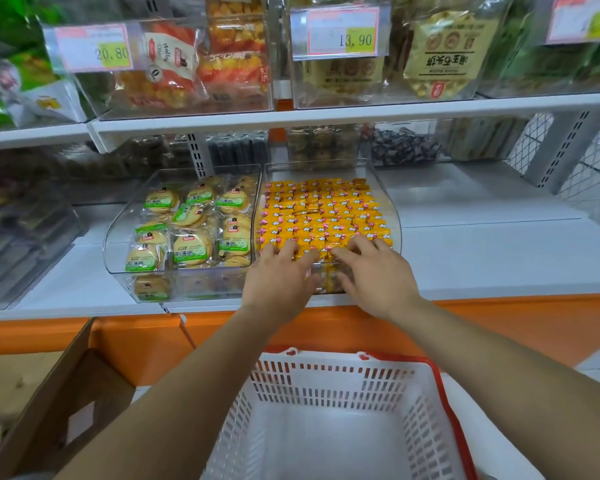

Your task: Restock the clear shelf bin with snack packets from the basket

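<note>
A clear shelf bin on the white shelf holds several rows of small yellow snack packets. Both of my hands reach over its front lip. My left hand lies on the front row of packets with fingers spread and fairly straight. My right hand rests beside it on the same row, fingers extended over the packets. Neither hand visibly grips a packet. Below, the white basket with red rim shows a bare white bottom with no packets in sight.
Left of it, another clear bin holds round green-labelled biscuit packs. Bins with price tags fill the upper shelf. An open cardboard box stands at lower left. The shelf has an orange front edge.
</note>
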Tool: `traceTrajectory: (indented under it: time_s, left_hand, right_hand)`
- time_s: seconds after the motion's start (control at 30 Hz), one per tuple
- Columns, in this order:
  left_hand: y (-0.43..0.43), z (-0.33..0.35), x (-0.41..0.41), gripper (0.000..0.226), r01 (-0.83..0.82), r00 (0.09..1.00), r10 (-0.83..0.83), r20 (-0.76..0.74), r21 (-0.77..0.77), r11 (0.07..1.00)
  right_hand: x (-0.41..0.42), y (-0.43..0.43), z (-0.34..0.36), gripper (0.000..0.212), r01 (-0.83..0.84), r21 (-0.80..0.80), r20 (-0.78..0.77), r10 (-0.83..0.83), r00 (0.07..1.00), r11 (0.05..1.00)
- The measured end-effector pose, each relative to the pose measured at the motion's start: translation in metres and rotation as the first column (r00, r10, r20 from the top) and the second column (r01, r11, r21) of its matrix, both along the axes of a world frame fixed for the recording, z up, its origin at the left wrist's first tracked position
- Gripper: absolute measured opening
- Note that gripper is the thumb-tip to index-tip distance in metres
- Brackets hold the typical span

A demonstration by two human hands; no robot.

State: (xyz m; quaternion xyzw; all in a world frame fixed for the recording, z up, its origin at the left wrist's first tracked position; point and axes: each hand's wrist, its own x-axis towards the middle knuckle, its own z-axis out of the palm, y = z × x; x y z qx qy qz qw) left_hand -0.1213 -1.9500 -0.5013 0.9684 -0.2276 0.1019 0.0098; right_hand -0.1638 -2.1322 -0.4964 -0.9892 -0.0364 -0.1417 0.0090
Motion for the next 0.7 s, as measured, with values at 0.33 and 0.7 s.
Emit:
traceTrajectory:
  time_s: [0.33, 0.7]
  left_hand:
    - [-0.003, 0.002, 0.005, 0.057, 0.039, 0.999, -0.043, -0.031, -0.115, 0.993]
    - [-0.008, 0.013, 0.018, 0.062, 0.037, 0.975, -0.032, -0.219, 0.019, 0.999]
  right_hand:
    - [0.007, -0.012, 0.007, 0.059, -0.002, 0.064, -0.029, 0.004, 1.0, 0.998]
    - [0.019, -0.009, 0.0, 0.062, 0.015, 0.047, -0.238, -0.003, 0.971, 0.999]
